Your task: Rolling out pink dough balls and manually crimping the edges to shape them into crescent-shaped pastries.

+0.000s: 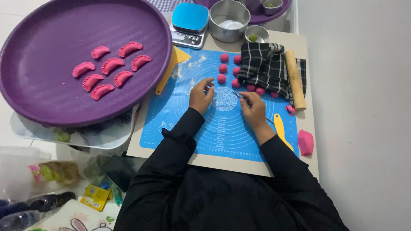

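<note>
My left hand (200, 95) rests on a blue silicone mat (180, 124) at the left edge of a floured round patch (224, 99), fingers curled with nothing clearly in them. A thin metal tool (238, 95) is pinched in my right hand (253, 109), its tip at the patch's right edge. Several pink dough balls (223, 67) lie just beyond my hands, some beside a black-and-white checked cloth (264, 66). Black sleeves cover both arms.
A large purple tray (51, 25) at left holds several pink crimped dumplings (110, 65). A wooden rolling pin (295, 79), yellow spatula (280, 127), pink dough lump (305, 142), yellow scraper (171, 68), kitchen scale (188, 23) and metal bowls (229, 19) surround the mat.
</note>
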